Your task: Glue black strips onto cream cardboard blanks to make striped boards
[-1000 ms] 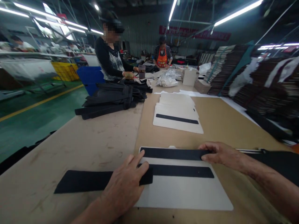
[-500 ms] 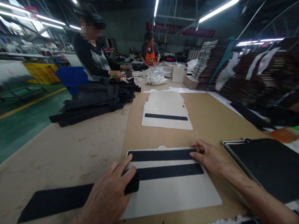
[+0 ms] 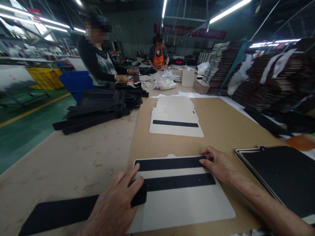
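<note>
A white board (image 3: 187, 206) lies flat in front of me with two black strips across its top. My right hand (image 3: 218, 164) presses its fingertips on the right end of the upper black strip (image 3: 169, 163). My left hand (image 3: 115, 205) lies flat, fingers spread, at the board's left edge. It rests on a loose black strip (image 3: 61, 214) that overlaps the left end of the lower strip (image 3: 179, 182). Neither hand grips anything.
A stack of white boards (image 3: 176, 114) lies further up the brown table. Black panels (image 3: 283, 177) sit at my right, piles of dark fabric (image 3: 98, 106) at the left. Tall stacks of dark material (image 3: 265, 75) line the right side. Two people work at the far end.
Over the last second my view swung to the right, bringing the black panels into sight. In the last half second both hands stayed on the strips.
</note>
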Tool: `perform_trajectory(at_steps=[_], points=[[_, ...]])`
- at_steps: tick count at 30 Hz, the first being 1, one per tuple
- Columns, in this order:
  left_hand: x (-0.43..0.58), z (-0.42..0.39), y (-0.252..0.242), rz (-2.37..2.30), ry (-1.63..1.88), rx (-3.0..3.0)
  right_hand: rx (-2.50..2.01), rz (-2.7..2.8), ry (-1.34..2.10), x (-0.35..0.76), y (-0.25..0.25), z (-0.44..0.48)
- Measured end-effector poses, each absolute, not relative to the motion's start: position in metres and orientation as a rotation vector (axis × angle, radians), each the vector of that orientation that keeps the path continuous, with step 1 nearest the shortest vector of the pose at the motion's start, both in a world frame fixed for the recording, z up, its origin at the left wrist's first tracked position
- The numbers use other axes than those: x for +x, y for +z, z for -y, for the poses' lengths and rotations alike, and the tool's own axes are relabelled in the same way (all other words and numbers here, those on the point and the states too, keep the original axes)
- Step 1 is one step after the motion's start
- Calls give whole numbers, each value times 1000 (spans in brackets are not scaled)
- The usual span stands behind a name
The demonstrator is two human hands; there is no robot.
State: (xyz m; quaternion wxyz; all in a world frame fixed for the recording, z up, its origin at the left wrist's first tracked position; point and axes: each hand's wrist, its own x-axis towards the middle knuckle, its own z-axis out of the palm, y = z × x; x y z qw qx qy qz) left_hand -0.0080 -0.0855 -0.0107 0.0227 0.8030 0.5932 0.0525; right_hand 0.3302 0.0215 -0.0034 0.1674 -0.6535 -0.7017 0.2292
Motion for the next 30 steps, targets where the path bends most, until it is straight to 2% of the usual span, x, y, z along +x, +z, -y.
perform_trajectory(at_steps=[8,12,16,20,25,30], points=[[-7,85,-6,-1856,148,2421,-1828,2434,179,316,18,-10],[3,78,17,-1824,-56,2430,-1770,2825,-48,285,38,5],[24,67,41,-1804,-300,2466,-1602,3006,-273,260,39,16],[39,61,47,-1828,-355,2524,-1543,3046,-262,250,28,18],[29,63,34,-1850,-241,2539,-1623,2952,-348,262,26,18],[12,68,23,-1872,-108,2503,-1652,2893,-270,286,26,20]])
